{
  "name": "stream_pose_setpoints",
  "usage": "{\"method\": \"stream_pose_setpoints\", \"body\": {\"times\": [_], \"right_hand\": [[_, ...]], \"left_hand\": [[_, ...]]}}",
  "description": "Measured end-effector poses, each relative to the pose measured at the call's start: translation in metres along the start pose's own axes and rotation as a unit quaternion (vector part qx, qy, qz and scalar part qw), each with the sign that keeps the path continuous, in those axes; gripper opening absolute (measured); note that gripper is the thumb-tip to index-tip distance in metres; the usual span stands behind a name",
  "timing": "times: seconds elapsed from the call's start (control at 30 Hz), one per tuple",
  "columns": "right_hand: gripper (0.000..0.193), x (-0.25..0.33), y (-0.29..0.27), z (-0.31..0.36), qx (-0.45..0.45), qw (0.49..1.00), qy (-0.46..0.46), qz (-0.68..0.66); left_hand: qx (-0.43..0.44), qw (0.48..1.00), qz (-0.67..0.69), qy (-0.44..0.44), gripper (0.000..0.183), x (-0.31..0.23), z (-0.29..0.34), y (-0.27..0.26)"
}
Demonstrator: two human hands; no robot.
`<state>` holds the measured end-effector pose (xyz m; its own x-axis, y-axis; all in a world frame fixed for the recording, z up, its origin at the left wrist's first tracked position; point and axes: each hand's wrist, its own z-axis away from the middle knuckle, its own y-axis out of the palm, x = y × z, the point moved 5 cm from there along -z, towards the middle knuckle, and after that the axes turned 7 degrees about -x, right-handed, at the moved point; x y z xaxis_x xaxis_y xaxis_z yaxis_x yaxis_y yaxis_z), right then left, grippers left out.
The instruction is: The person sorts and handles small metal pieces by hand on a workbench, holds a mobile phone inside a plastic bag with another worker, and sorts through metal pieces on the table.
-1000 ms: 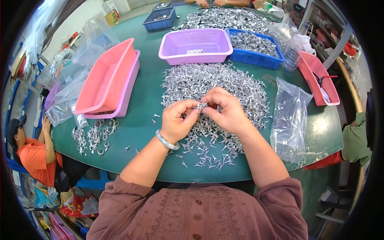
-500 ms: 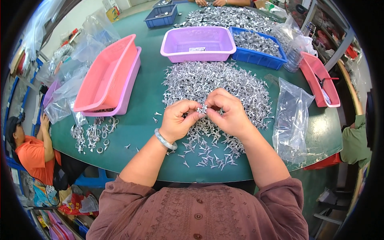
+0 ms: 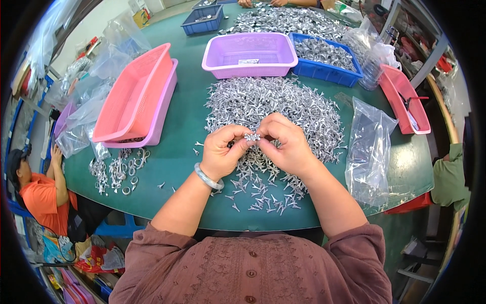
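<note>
Over the near part of a big heap of small silvery tower-shaped metal charms (image 3: 271,99), both hands meet at their fingertips. My left hand (image 3: 221,151), with a pale bangle on its wrist, pinches one end of a small silvery metal piece (image 3: 252,137). The other end is between the thumb and fingers of my right hand (image 3: 288,147). Whether this is one charm or several together is too small to tell. Loose charms (image 3: 268,200) lie scattered between my forearms on the green table (image 3: 187,116).
A purple basket (image 3: 249,72) and a blue crate of metal rings (image 3: 329,76) stand behind the heap. Stacked baskets, a coral one (image 3: 134,96) on top, and key rings (image 3: 119,169) lie left; a clear bag (image 3: 369,157) and a red basket (image 3: 405,101) right. Other people sit around the table.
The piece between my fingertips has turned and now lies more sideways, showing more of itself. My hands have shifted slightly; both still pinch it.
</note>
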<state>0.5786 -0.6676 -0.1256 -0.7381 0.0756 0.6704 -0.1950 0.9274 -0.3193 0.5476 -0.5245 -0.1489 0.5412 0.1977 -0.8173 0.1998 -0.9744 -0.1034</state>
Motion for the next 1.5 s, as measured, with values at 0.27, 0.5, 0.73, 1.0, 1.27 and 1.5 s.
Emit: {"method": "stream_pose_setpoints", "body": {"times": [0.27, 0.5, 0.73, 1.0, 1.27, 1.5], "right_hand": [[0.014, 0.005, 0.000, -0.001, 0.001, 0.998, -0.045, 0.032], [0.018, 0.001, 0.004, 0.001, 0.025, 0.999, -0.024, 0.000], [0.019, -0.004, 0.005, 0.002, 0.032, 0.997, 0.027, -0.058], [0.015, -0.003, 0.006, 0.002, 0.056, 0.993, 0.085, -0.054], [0.021, -0.015, 0.014, 0.012, 0.058, 0.942, 0.239, -0.226], [0.021, -0.019, 0.016, 0.014, 0.047, 0.936, 0.265, -0.226]], "left_hand": [[0.019, 0.998, -0.052, 0.020, 0.018, -0.001, 0.000, -0.002], [-0.007, 0.998, -0.057, 0.028, 0.019, -0.004, -0.001, -0.003], [-0.023, 0.988, -0.114, 0.100, 0.020, -0.014, -0.001, -0.004], [-0.043, 0.993, -0.087, 0.074, 0.013, -0.014, -0.001, -0.005], [-0.072, 0.997, -0.016, -0.011, 0.009, -0.001, 0.004, -0.006], [-0.069, 0.998, -0.009, -0.009, 0.009, 0.001, 0.002, -0.006]]}}
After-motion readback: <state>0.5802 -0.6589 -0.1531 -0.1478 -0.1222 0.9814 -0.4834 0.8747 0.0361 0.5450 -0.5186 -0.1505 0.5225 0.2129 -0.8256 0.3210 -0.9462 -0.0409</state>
